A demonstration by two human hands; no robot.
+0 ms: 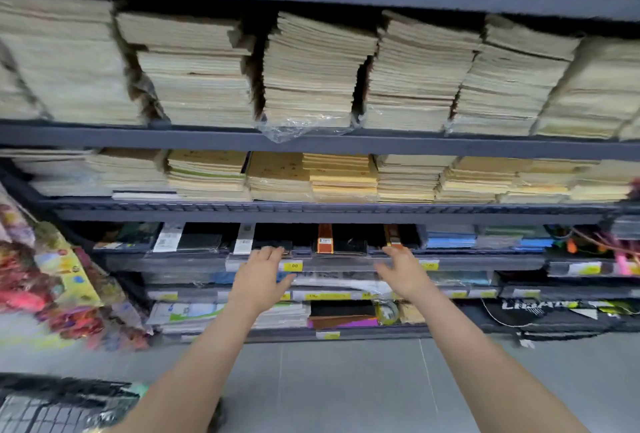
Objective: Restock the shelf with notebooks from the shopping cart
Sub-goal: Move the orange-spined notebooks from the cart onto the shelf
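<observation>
Both my arms reach toward the dark shelf [329,262] that holds black notebooks [343,245] with orange and white bands. My left hand [265,275] has its fingertips at the shelf's front edge beside a black notebook; nothing is gripped. My right hand [403,271] hovers at the same edge with fingers spread, holding nothing. The shopping cart [59,405], black wire with stock inside, shows at the bottom left corner. Its contents are blurred.
Tall stacks of cream paper notebooks [311,69] fill the upper shelves. Lower shelves [322,294] carry wrapped notebooks and yellow price tags. Colourful packaged goods [62,277] hang at the left. Grey tiled floor [346,380] lies below.
</observation>
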